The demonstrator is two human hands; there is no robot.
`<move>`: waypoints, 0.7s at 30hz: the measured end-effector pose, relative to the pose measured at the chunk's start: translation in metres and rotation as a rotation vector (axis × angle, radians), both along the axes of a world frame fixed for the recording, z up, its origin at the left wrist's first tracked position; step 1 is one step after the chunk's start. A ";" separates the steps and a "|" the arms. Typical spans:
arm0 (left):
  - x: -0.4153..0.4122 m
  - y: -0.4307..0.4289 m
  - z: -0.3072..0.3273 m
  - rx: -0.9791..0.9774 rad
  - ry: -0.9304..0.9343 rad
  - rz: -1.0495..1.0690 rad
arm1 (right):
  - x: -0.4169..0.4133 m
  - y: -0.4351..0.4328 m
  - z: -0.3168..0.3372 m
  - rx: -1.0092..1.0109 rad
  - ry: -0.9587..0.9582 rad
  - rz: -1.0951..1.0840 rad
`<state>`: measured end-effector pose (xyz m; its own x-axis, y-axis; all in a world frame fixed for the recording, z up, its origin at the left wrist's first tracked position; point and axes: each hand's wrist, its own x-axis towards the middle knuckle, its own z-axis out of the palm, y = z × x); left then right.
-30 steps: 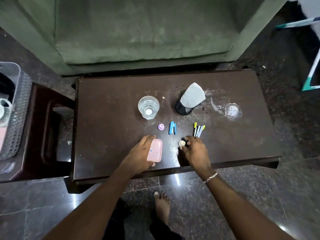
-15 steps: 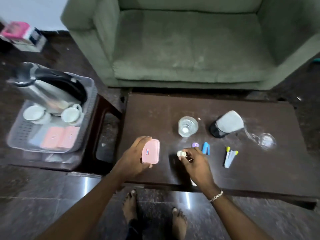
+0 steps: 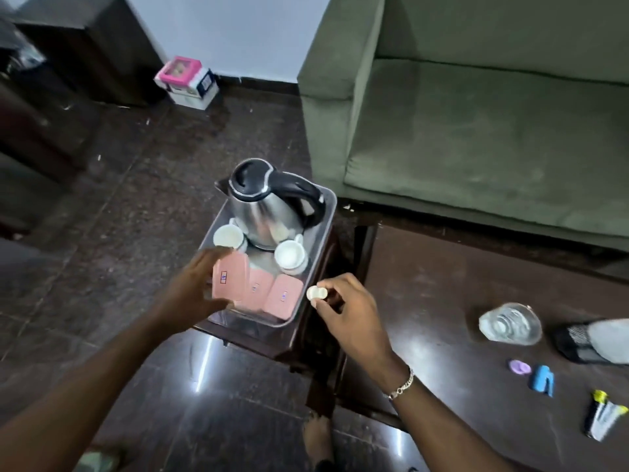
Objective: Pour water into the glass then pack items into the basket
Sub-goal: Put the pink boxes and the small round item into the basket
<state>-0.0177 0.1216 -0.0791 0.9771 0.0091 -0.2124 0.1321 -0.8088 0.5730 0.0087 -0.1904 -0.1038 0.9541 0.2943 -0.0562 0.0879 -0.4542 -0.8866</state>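
A grey plastic basket [image 3: 326,229] stands on a small dark side table and holds a steel kettle [image 3: 269,202], two white cups [image 3: 227,237] and two pink boxes [image 3: 282,296]. My left hand [image 3: 194,287] holds a third pink box [image 3: 227,280] upright over the basket's near left corner. My right hand [image 3: 343,308] pinches a small round white object [image 3: 316,293] just beside the basket's right rim. The glass [image 3: 510,323] with water stands on the brown table [image 3: 442,301] at the right.
On the brown table lie a purple cap [image 3: 519,366], a blue stapler [image 3: 543,378], several markers [image 3: 602,415] and a black holder with white paper [image 3: 592,342]. A green sofa [image 3: 476,114] stands behind. A pink-topped carton [image 3: 186,81] sits by the wall. My foot [image 3: 318,437] is below.
Both hands have lifted off the brown table and moved left to the basket, carrying the pink box and the small white object. The view has swung left.
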 end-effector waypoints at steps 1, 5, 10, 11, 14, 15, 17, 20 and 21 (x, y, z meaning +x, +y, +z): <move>0.004 0.016 -0.001 0.014 0.032 -0.002 | 0.003 0.016 -0.002 -0.018 0.005 0.020; 0.018 0.058 -0.016 0.104 0.175 -0.080 | 0.006 0.065 -0.018 -0.278 -0.038 0.072; 0.037 0.081 -0.040 0.048 0.265 -0.145 | 0.007 0.096 -0.040 -0.577 -0.066 0.131; 0.040 0.082 -0.044 0.030 0.273 -0.157 | 0.006 0.098 -0.042 -0.608 -0.054 0.136; 0.051 0.082 -0.053 0.049 0.292 -0.218 | 0.005 0.101 -0.048 -0.675 -0.053 0.137; 0.054 0.082 -0.056 0.082 0.300 -0.238 | 0.004 0.102 -0.049 -0.692 -0.060 0.138; 0.058 0.083 -0.062 0.128 0.316 -0.270 | 0.003 0.103 -0.051 -0.716 -0.081 0.145; 0.060 0.082 -0.067 0.170 0.309 -0.301 | 0.002 0.104 -0.054 -0.732 -0.119 0.151; 0.059 0.081 -0.068 0.182 0.301 -0.309 | 0.002 0.103 -0.055 -0.736 -0.122 0.154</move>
<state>0.0413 0.2030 -0.1466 0.8350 -0.2097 -0.5087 0.0076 -0.9201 0.3917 0.0109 -0.0869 -0.1583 0.9173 0.3518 -0.1867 0.2758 -0.8993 -0.3394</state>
